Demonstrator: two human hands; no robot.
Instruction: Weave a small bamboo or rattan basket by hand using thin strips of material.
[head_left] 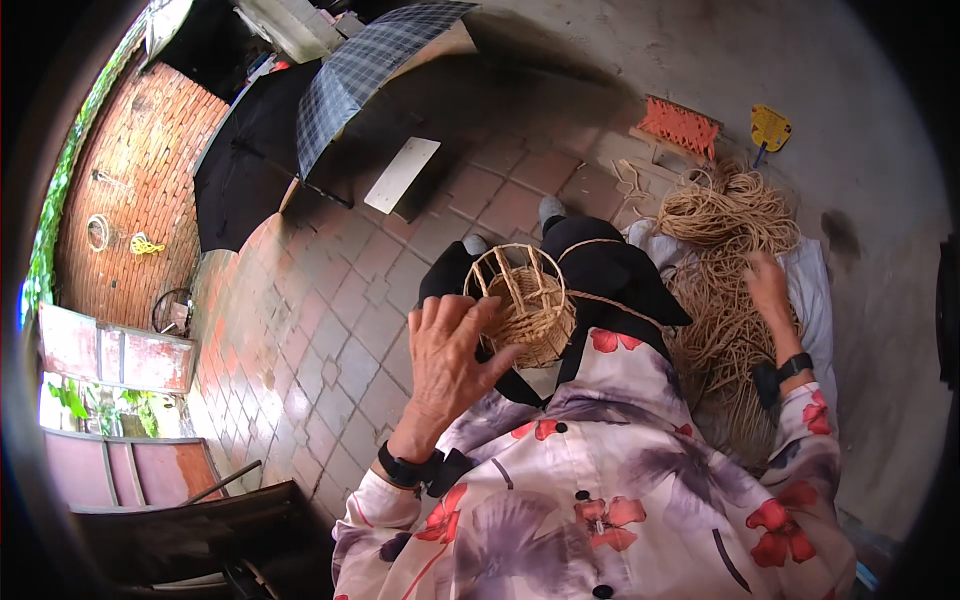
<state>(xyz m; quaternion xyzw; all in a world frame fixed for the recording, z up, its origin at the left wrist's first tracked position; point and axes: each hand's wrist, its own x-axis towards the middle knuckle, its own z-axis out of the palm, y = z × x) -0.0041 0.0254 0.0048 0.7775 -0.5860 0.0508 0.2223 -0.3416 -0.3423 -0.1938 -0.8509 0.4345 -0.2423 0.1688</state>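
Observation:
A small woven basket (548, 352) with an open, ribbed upper part and a round rim rests between my knees. My left hand (440, 350) grips its near left side, fingers bent by the rim and thumb reaching across the side. Two lengths of tan cord (618, 302) run from around the basket over my dark trouser leg toward the right. Out at the right, my right hand (768, 287) is closed at the edge of a big heap of loose tan cord (715, 300). What its fingers hold, if anything, I cannot make out.
White sacking (812, 300) lies under the cord heap. Beyond it are a low stool with an orange woven seat (680, 127) and a yellow fan (770, 128). Ahead stand open umbrellas (365, 75) and a pale board (402, 175) on the paved floor (330, 350).

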